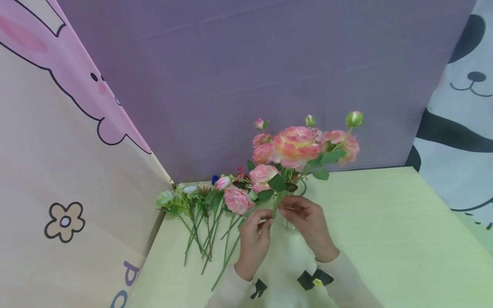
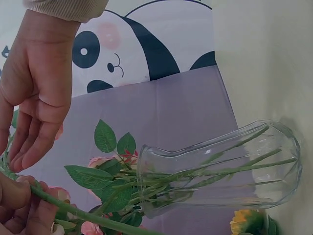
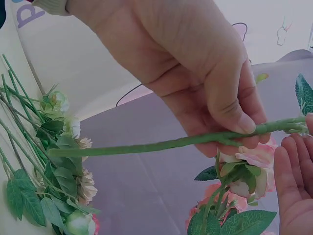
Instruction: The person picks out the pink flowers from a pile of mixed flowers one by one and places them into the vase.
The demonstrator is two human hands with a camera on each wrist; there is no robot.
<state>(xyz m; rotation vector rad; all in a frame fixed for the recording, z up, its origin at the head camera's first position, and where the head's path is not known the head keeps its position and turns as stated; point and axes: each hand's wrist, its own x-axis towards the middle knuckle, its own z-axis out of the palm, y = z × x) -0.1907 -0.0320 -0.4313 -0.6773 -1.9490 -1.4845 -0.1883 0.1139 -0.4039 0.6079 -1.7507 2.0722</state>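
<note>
First, toward the bench's back-left corner, a pile of loose flowers; next, left hand clamped thumb-to-fingers on a green stem raised above the bench; then, toward the back edge, a glass vase full of blooms and, partly in front, right hand with fingertips at that same stem, pinching or merely touching, cannot tell. Likeliest trouble from here: toppling the seemingly top-heavy vase by snagging the blooms, or kinking the stem by twisting too hard.
</note>
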